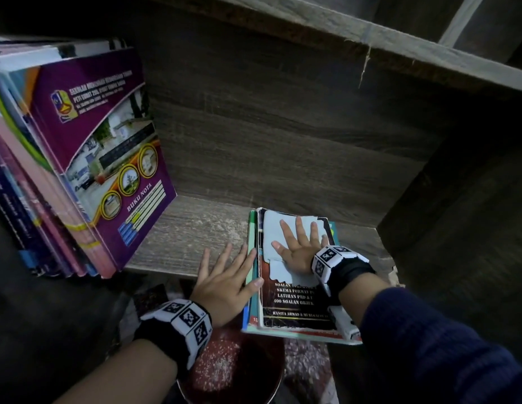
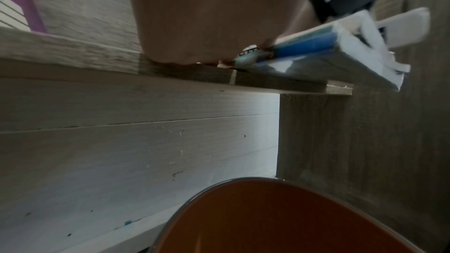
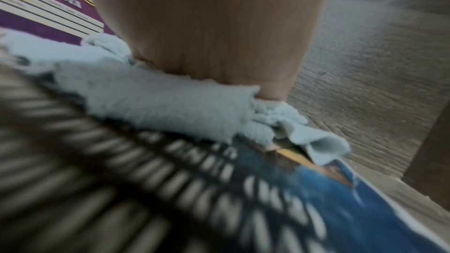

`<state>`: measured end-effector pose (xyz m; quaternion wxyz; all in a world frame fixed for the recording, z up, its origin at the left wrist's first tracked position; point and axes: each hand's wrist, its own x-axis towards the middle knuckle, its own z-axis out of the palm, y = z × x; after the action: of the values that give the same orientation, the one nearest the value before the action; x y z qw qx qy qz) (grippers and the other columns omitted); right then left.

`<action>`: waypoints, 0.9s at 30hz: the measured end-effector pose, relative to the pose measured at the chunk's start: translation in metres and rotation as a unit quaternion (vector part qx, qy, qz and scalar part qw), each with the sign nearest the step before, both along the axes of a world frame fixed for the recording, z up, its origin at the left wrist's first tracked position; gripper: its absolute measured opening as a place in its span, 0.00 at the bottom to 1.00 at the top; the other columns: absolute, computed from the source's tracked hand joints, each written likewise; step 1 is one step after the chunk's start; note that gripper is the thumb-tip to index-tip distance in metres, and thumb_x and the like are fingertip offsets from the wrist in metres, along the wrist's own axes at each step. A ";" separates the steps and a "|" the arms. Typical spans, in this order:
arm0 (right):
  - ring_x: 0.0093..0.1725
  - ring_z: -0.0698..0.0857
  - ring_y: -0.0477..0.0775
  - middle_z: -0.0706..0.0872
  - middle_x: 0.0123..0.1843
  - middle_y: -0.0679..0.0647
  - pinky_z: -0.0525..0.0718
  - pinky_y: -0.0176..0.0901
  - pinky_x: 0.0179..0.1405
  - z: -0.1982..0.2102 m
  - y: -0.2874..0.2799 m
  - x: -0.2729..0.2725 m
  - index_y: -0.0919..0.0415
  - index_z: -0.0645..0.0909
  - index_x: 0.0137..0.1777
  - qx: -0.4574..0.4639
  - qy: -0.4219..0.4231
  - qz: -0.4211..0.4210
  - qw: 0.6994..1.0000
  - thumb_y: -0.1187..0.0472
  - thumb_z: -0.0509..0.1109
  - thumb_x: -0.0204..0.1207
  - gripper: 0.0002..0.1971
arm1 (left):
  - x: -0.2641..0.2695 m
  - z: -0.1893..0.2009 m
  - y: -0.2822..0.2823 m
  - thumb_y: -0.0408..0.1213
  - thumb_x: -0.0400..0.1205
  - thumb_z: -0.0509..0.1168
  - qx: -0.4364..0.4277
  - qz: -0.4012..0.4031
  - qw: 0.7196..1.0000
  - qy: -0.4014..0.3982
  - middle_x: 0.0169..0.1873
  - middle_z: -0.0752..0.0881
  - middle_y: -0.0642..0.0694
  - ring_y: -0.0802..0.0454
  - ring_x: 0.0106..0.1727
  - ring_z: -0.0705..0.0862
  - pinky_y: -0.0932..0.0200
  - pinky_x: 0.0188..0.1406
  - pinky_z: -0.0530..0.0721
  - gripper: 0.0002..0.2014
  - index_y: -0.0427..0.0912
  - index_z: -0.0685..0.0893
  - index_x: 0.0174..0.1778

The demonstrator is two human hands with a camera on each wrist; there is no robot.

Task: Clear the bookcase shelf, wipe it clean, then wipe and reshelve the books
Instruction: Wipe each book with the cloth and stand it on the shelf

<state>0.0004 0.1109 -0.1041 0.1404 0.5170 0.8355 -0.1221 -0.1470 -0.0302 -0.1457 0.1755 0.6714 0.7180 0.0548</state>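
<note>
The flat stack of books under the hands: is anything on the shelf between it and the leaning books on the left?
Nothing visible. Between the flat stack and the leaning books lies only bare shelf board. The left hand rests flat against the stack's left edge; the right hand presses a cloth on top.

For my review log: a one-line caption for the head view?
Right hand presses blue cloth on flat book stack; left hand steadies its edge.

Dim head view, dark and curved toward its corners. Both wrist views are brighter but soft; the book cover point(image 3: 170, 199) smears heavily with motion blur.
</note>
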 end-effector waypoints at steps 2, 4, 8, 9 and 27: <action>0.83 0.33 0.68 0.29 0.85 0.56 0.37 0.73 0.77 0.005 -0.012 0.003 0.42 0.31 0.83 -0.013 0.000 0.016 1.000 0.17 0.11 0.26 0.73 | 0.000 0.001 0.000 0.66 0.83 0.31 -0.005 -0.006 1.000 0.005 0.80 0.28 0.61 0.54 0.79 0.22 0.37 0.75 0.21 0.32 0.61 0.29 0.81; 0.83 0.32 0.67 0.29 0.84 0.56 0.36 0.73 0.77 0.003 -0.023 0.011 0.42 0.30 0.83 -0.017 -0.016 0.027 0.999 0.17 0.11 0.27 0.73 | 0.000 0.002 -0.001 0.66 0.83 0.30 -0.009 -0.006 1.000 0.010 0.80 0.28 0.60 0.54 0.79 0.22 0.37 0.75 0.20 0.32 0.61 0.29 0.81; 0.83 0.31 0.65 0.28 0.84 0.55 0.36 0.72 0.79 0.001 -0.042 0.024 0.44 0.31 0.83 -0.013 -0.027 0.032 0.999 0.22 0.28 0.69 0.45 | 0.001 0.003 0.000 0.65 0.83 0.29 -0.027 -0.004 1.000 0.012 0.79 0.27 0.61 0.54 0.78 0.21 0.36 0.75 0.21 0.31 0.62 0.27 0.80; 0.83 0.31 0.65 0.28 0.84 0.55 0.35 0.72 0.79 0.001 -0.049 0.028 0.44 0.31 0.83 -0.013 -0.027 0.034 0.999 0.29 0.36 0.79 0.38 | 0.001 0.002 0.000 0.66 0.83 0.28 -0.030 -0.005 0.999 0.012 0.79 0.26 0.61 0.54 0.78 0.20 0.36 0.75 0.21 0.31 0.62 0.27 0.80; 0.83 0.56 0.57 0.76 0.61 0.58 0.55 0.58 0.74 -0.070 0.064 0.064 0.52 0.76 0.67 0.360 0.072 0.118 0.923 0.33 0.42 0.82 0.31 | 0.000 0.002 0.001 0.66 0.79 0.26 -0.022 -0.018 1.000 0.005 0.79 0.26 0.60 0.52 0.78 0.21 0.36 0.74 0.19 0.34 0.60 0.25 0.79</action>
<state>0.0641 0.1752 -0.1737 -0.1027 0.4199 0.8861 0.1674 -0.1468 -0.0295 -0.1437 0.1879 0.6806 0.7074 0.0328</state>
